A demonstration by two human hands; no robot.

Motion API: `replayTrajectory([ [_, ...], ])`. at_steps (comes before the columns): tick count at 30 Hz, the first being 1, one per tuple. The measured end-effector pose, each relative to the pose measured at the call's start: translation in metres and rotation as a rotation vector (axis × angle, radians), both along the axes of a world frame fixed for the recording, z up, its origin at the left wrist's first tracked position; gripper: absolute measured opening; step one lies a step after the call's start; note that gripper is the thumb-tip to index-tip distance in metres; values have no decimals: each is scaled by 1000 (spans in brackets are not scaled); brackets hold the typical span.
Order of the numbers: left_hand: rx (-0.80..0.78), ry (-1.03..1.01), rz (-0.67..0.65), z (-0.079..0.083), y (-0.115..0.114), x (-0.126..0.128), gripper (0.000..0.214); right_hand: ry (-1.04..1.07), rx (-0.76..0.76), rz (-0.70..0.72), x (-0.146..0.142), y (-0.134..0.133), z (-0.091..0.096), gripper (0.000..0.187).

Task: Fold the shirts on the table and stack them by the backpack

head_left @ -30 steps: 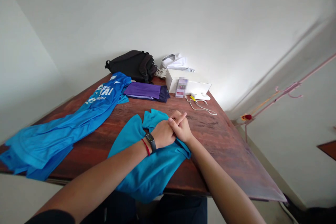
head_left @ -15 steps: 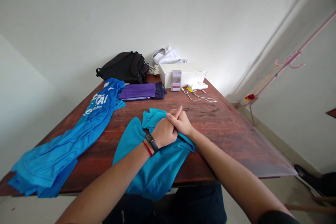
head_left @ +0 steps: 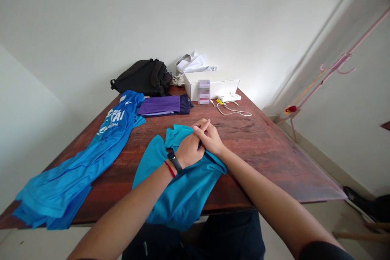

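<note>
A teal piece of clothing (head_left: 173,195) lies bunched at the front of the wooden table, its lower part hanging over the edge. On top of it my two hands are pressed together. My left hand (head_left: 191,148), with a black wrist band and a red string at the wrist, is closed. My right hand (head_left: 211,138) wraps over its fingers, thumb across. A small dark patch shows between the palms; whether cloth is pinched inside is hidden. Left of them a blue printed jersey (head_left: 91,154) stretches along the table's side.
Folded purple and navy cloth (head_left: 161,105) lies behind the jersey. Farther back are a black backpack (head_left: 140,77), a white box (head_left: 219,85), white cloth (head_left: 191,63), a white device (head_left: 229,97) and its cable (head_left: 234,111). A pink rack (head_left: 335,65) stands right of the table (head_left: 258,150).
My fingers have shifted slightly against each other, with the left fingers showing more beyond the right hand. The clothing lies as before.
</note>
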State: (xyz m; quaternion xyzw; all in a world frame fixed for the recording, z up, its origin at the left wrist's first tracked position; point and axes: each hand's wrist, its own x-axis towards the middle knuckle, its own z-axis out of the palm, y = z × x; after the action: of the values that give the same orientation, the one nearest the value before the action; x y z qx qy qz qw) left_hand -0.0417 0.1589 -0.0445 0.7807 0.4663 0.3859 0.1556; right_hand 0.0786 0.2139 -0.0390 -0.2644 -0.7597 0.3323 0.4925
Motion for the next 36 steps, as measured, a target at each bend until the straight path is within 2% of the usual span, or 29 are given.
replayTrajectory([
  [4,-35,-239,17,3,3,-1,72,99,-7,-62,1,6,-2,32],
  [6,-44,-280,5,6,2,-1,68,130,-37,-51,2,9,-4,32],
  [12,-2,114,59,9,-7,0,59,36,-8,-47,3,4,-3,36],
  [15,29,205,51,7,-8,1,64,-50,7,-27,3,1,-2,43],
  [19,36,229,70,2,-6,4,73,-108,-16,-8,4,0,-3,49],
  [25,124,165,27,-2,-8,9,81,-131,-55,-1,4,1,-4,54],
  [36,177,172,-9,-2,-13,15,88,32,-138,98,5,-6,2,51],
])
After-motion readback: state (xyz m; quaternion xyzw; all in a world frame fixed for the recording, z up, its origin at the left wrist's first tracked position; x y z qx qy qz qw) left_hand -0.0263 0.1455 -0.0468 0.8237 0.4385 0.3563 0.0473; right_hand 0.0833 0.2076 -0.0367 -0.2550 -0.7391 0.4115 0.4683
